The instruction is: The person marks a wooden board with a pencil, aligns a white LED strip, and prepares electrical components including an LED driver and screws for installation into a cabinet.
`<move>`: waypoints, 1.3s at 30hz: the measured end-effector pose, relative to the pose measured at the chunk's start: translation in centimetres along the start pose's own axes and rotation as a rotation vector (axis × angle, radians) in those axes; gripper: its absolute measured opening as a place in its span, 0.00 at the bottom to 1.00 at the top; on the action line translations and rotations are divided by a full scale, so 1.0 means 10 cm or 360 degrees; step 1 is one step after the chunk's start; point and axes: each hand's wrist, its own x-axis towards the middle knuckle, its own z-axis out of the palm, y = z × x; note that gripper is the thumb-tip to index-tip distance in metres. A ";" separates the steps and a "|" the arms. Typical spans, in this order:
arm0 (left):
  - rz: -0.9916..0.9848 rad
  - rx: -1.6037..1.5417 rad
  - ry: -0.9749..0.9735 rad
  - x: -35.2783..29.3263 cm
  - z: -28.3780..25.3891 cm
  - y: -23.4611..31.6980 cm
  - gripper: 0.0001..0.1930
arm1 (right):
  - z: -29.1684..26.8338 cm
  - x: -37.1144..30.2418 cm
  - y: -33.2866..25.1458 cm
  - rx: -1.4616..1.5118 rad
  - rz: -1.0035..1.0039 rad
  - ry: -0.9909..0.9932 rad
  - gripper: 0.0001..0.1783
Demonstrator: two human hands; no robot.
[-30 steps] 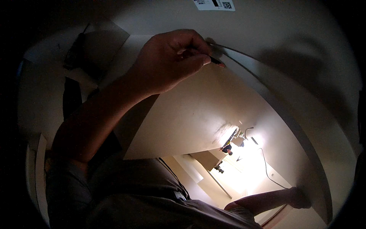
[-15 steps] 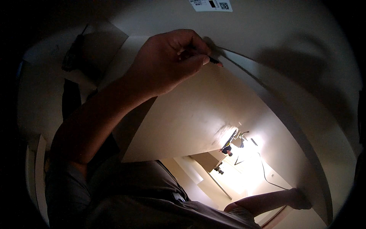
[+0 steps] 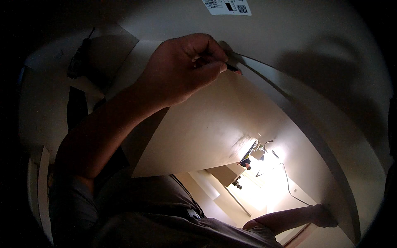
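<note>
My left hand [image 3: 184,70] is closed in a pinch on a thin dark pencil-like stick [image 3: 233,68] with a reddish end. Its tip lies close to the upper corner of a large pale panel [image 3: 198,124], near where the edge of a second pale board [image 3: 302,124] begins. That board's edge curves down to the lower right in this view. My right hand [image 3: 324,215] is low at the right, against the board's inner face near its lower end. Shadow hides its fingers, so I cannot tell whether it grips the board.
A dark tool with a thin bit [image 3: 78,62], like a drill, lies at the upper left. A printed label [image 3: 227,6] is on the surface at the top. A bright light shines below, beside a cable [image 3: 286,177] and small dark items [image 3: 246,163].
My left hand and the stick are almost where they were, with only a slight shift downward in the picture. My right hand keeps its place against the board.
</note>
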 end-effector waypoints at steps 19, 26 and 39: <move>-0.0210 -0.0087 0.0039 0.08 -0.09 0.19 0.03 | -0.29 -0.12 -0.36 -0.0397 -0.0116 -0.0045 0.14; -0.0156 0.0125 0.0078 0.12 -0.03 0.23 0.04 | -0.02 0.07 0.48 0.0331 -0.0024 -0.0155 0.15; 0.0017 0.0539 -0.0123 0.30 -0.01 0.37 0.06 | 0.02 0.02 0.64 0.1495 0.0037 -0.0267 0.16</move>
